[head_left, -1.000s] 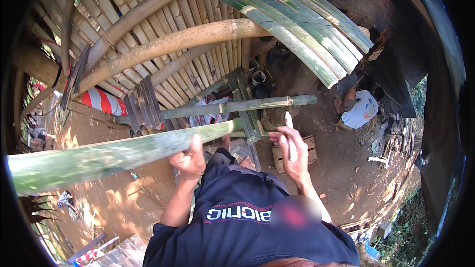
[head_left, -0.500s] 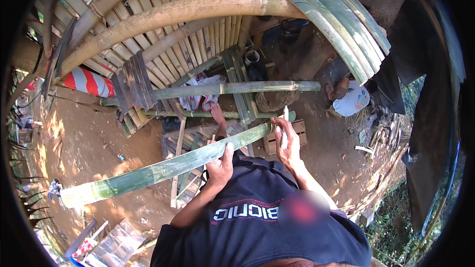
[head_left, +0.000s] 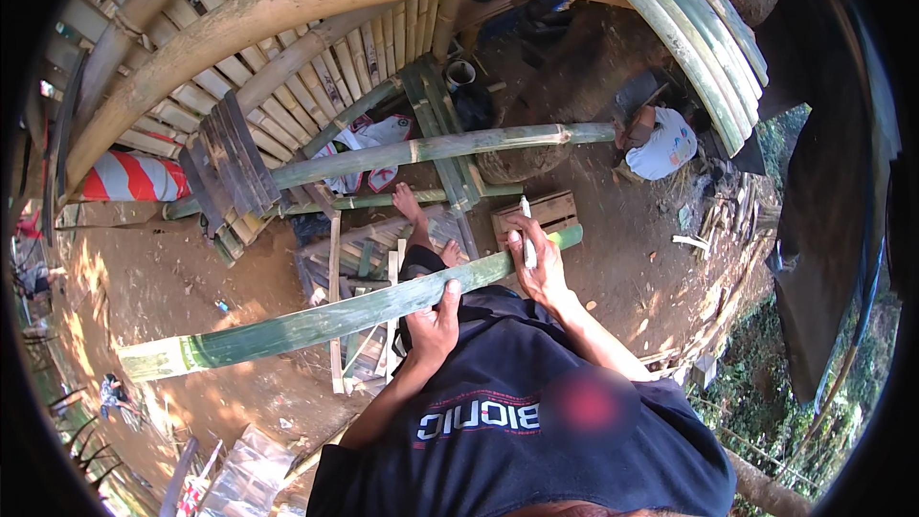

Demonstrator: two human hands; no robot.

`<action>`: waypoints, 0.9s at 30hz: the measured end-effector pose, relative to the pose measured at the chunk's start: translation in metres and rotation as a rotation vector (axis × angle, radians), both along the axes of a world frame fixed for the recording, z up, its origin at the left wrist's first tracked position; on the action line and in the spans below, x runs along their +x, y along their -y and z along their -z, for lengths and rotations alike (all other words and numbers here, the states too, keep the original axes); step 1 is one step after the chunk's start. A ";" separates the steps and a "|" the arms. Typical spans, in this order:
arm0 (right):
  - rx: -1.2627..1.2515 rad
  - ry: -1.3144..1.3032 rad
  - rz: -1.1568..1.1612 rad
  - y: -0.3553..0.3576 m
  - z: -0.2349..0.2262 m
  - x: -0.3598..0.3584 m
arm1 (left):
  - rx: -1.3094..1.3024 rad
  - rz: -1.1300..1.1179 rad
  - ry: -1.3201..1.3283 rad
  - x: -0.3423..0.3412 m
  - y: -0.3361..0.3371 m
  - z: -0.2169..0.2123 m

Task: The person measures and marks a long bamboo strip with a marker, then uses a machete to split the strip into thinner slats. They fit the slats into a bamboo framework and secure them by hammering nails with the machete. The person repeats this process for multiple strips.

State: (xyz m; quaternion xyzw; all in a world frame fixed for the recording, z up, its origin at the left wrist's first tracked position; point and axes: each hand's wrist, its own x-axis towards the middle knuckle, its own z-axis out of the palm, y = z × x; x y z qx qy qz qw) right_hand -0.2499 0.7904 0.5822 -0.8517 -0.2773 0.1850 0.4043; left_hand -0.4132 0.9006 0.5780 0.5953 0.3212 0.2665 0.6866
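- Clasps split bamboo strip (head_left: 316, 319) slantwise in front of dark shirt (head_left: 565, 464) with left hand (head_left: 435, 327), closed around its lower edge
- Curls right hand (head_left: 544, 268) around white pen-shaped tool (head_left: 528, 247), close by the strip's right end
- Seems to be positioning the strip; likely calls for steady left support
- Faces wooden crate (head_left: 550, 211), bamboo pole (head_left: 459, 145) and bent-over co-worker (head_left: 662, 146) beyond; may bump the pole if swung outward

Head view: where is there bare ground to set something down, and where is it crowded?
Mostly bare dirt lies between the striped sheet and the held bamboo strip; another patch lies between the wooden crate and the wood pile. It is crowded around the bare feet, with wooden slats and the bamboo pole.
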 end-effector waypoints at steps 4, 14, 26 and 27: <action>-0.075 -0.050 0.071 0.002 0.011 0.004 | 0.022 0.141 -0.061 0.008 -0.006 0.009; -0.092 -0.125 0.212 -0.020 0.029 0.022 | 0.089 0.176 -0.007 0.024 -0.030 0.016; -0.156 -0.120 0.257 -0.031 0.042 0.069 | 0.267 0.385 -0.060 0.062 -0.069 0.032; -0.125 -0.079 0.255 -0.028 0.051 0.070 | 0.270 0.377 -0.051 0.065 -0.073 0.031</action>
